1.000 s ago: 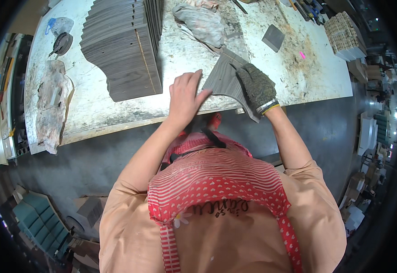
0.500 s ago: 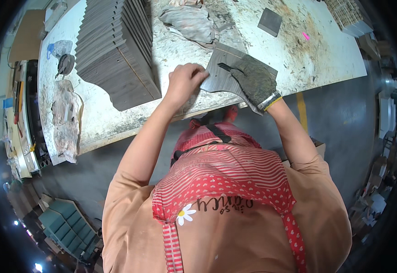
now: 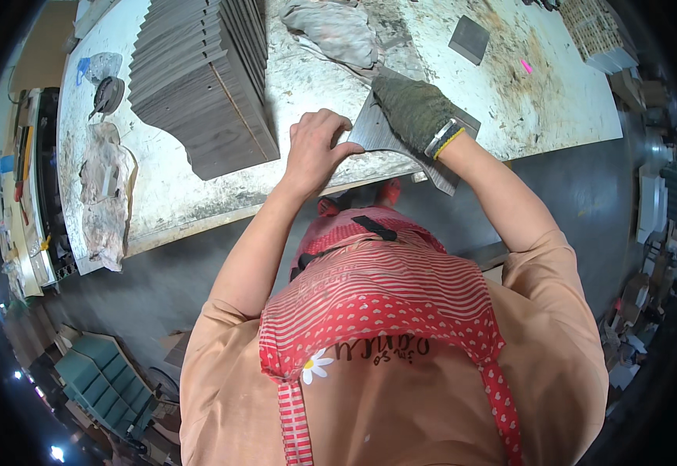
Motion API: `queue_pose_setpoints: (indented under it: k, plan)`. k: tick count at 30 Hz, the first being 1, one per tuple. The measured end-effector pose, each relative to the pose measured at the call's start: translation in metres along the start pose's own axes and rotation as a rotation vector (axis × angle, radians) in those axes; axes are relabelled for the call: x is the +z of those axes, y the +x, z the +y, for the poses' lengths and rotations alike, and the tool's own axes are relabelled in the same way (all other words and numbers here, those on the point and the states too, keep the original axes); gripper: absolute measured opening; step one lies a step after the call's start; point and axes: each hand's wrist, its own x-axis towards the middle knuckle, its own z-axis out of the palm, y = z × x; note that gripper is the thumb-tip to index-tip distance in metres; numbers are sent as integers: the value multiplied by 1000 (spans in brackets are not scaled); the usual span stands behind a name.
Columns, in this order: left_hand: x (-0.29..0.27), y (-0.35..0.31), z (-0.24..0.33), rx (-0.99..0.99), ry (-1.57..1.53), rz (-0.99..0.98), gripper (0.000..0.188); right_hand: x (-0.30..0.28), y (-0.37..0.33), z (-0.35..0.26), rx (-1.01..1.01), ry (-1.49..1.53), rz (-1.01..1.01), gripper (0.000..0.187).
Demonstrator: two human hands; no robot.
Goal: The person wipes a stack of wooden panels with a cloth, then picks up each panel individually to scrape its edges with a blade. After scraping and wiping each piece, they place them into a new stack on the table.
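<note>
A grey wood-grain panel (image 3: 372, 132) with a curved front edge lies at the table's front edge, one corner sticking out past it. My bare left hand (image 3: 316, 149) is at its left corner, fingers curled and thumb against the edge. My right hand (image 3: 414, 114), in a dark, dirty work glove, lies closed over the panel's middle. Half a second ago a thin black tool stuck out of this glove; now the glove hides it. Left of my left hand stands a thick stack of similar grey panels (image 3: 233, 116), their edges stepped.
The white, stained table (image 3: 175, 210) holds a crumpled rag (image 3: 330, 31), a small dark square block (image 3: 469, 39), a pink scrap (image 3: 526, 67) and a black tape roll (image 3: 108, 96). A soiled cloth (image 3: 105, 198) lies at the left edge. Stacked pale pieces (image 3: 598, 35) stand far right.
My right hand has turned and moved left and up over the panel, hiding the black tool. My left thumb has spread from the fingers onto the panel's corner. The view has shifted slightly.
</note>
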Motion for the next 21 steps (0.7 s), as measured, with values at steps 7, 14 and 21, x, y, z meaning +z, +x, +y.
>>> queue_pose_setpoints:
  k: [7, 14, 21]
  plan:
    - [1, -3, 2, 20, 5, 171, 66, -4, -21, -40, -155, 117, -84, 27]
    - [2, -3, 2, 30, 24, 156, 76, -6, -11, -23, -75, 67, 26, 36]
    - [-42, 33, 9, 28, -260, -14, 45, 2, -23, 0, -31, 187, 164, 34]
